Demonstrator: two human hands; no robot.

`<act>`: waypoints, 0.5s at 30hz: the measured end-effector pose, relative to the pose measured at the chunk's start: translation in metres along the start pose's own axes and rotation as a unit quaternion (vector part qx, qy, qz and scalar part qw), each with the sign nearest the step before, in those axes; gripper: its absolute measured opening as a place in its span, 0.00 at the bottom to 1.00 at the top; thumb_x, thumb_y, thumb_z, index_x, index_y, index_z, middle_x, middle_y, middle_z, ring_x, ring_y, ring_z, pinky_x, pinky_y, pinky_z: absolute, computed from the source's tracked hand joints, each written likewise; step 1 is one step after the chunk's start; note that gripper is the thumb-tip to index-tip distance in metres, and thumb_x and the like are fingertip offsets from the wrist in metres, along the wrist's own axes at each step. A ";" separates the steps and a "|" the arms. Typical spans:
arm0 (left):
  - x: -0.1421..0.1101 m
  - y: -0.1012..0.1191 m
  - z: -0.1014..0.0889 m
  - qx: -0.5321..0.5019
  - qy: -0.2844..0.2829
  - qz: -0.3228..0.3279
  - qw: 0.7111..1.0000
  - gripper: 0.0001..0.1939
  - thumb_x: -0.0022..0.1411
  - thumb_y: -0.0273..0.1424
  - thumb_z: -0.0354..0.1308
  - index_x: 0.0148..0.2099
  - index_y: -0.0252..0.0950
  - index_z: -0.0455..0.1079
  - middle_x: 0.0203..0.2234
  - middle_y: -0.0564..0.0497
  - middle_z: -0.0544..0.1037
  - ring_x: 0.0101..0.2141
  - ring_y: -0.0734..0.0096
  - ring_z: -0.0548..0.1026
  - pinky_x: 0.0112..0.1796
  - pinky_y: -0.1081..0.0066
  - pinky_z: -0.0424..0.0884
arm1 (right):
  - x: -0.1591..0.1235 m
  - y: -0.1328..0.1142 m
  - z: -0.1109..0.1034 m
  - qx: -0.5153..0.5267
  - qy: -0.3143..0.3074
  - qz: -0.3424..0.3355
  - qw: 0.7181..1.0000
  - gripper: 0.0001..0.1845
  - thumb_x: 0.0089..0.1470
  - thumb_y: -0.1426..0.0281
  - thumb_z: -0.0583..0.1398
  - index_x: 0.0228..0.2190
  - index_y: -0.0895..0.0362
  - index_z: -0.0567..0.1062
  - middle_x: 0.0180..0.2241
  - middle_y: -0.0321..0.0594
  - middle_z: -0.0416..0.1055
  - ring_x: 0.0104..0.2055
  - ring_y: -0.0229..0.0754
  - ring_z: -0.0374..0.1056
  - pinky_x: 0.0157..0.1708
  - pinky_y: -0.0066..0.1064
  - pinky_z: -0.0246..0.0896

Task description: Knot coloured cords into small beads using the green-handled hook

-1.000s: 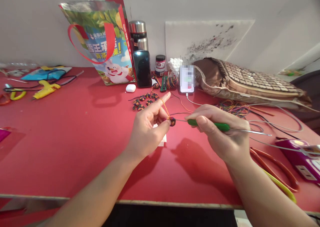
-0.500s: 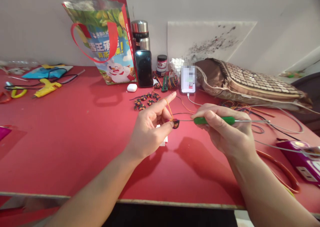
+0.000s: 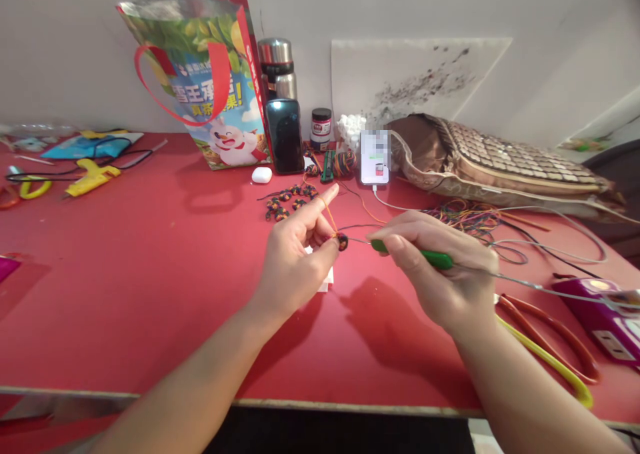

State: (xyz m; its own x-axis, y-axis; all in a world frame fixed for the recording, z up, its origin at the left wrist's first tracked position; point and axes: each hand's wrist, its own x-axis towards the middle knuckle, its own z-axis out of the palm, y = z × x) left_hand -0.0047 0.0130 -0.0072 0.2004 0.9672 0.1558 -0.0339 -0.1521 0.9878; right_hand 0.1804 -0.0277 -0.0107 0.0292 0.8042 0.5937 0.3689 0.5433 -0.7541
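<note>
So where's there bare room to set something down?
The red tabletop between the yellow plastic glue gun, the left hand and the front edge; a smaller shadowed patch between the forearms. Crowded: around the black upright phone and purple socket block.

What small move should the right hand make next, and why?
Probably the right hand should catch the orange yarn with the hook: the left hand holds it straight above the small yarn piece, which the hook's shaft reaches.

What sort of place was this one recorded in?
Probably a small handicraft workspace; whether home or shop, I can't tell. On the red tabletop are a multicoloured yarn ball and a yellow glue gun, and the right hand holds a green-handled tool.
</note>
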 end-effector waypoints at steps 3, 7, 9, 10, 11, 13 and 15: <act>0.001 0.001 -0.001 0.006 0.003 -0.010 1.000 0.25 0.55 0.23 0.67 0.56 0.42 0.82 0.23 0.55 0.73 0.32 0.63 0.77 0.37 0.65 0.75 | -0.001 -0.004 0.002 -0.021 -0.011 -0.020 1.000 0.09 0.66 0.68 0.65 0.33 0.51 0.85 0.30 0.42 0.81 0.32 0.46 0.76 0.30 0.38 0.68; 0.001 0.003 -0.003 -0.001 -0.014 -0.019 1.000 0.22 0.56 0.24 0.66 0.54 0.40 0.83 0.24 0.55 0.73 0.30 0.67 0.75 0.37 0.66 0.72 | -0.001 0.003 0.001 0.040 0.006 0.014 0.999 0.10 0.66 0.65 0.66 0.31 0.51 0.86 0.28 0.41 0.80 0.31 0.44 0.74 0.30 0.37 0.67; 0.001 0.004 -0.003 -0.011 -0.023 -0.011 1.000 0.17 0.56 0.24 0.66 0.48 0.40 0.84 0.24 0.55 0.73 0.32 0.67 0.76 0.39 0.66 0.72 | 0.000 0.010 -0.001 0.099 0.011 0.075 0.992 0.12 0.66 0.60 0.67 0.31 0.51 0.87 0.28 0.41 0.79 0.30 0.43 0.72 0.29 0.36 0.66; 0.001 0.004 -0.003 -0.019 -0.028 -0.007 0.999 0.14 0.56 0.24 0.66 0.45 0.40 0.84 0.23 0.55 0.73 0.33 0.66 0.76 0.39 0.66 0.73 | 0.001 0.013 -0.001 0.132 0.015 0.107 0.985 0.12 0.64 0.59 0.69 0.31 0.50 0.88 0.28 0.41 0.79 0.29 0.43 0.71 0.28 0.36 0.65; 0.001 0.004 -0.003 -0.031 -0.034 -0.007 0.999 0.12 0.55 0.24 0.67 0.42 0.40 0.84 0.23 0.54 0.72 0.33 0.65 0.77 0.38 0.66 0.72 | 0.002 0.015 -0.001 0.166 0.021 0.137 0.976 0.12 0.62 0.57 0.70 0.31 0.50 0.88 0.27 0.41 0.78 0.29 0.42 0.70 0.27 0.35 0.64; 0.001 0.004 -0.004 -0.067 -0.046 -0.017 0.997 0.12 0.55 0.24 0.67 0.42 0.40 0.84 0.24 0.54 0.73 0.31 0.66 0.76 0.33 0.68 0.71 | 0.005 0.017 0.000 0.232 0.040 0.187 0.954 0.13 0.56 0.55 0.74 0.29 0.51 0.88 0.26 0.40 0.78 0.27 0.41 0.68 0.25 0.34 0.62; 0.001 0.005 -0.004 -0.108 -0.057 -0.035 0.992 0.16 0.54 0.24 0.67 0.46 0.40 0.84 0.24 0.54 0.73 0.27 0.70 0.73 0.28 0.70 0.67 | 0.009 0.017 0.004 0.288 0.051 0.227 0.929 0.17 0.50 0.53 0.77 0.25 0.52 0.87 0.25 0.40 0.77 0.24 0.38 0.64 0.24 0.33 0.61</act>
State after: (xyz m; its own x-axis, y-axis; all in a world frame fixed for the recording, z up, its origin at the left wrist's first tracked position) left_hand -0.0085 0.0145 -0.0025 0.3183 0.9429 0.0978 -0.2218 -0.0262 0.9747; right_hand 0.1829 -0.0106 -0.0193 0.1595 0.9710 0.1782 -0.2602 0.2154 -0.9412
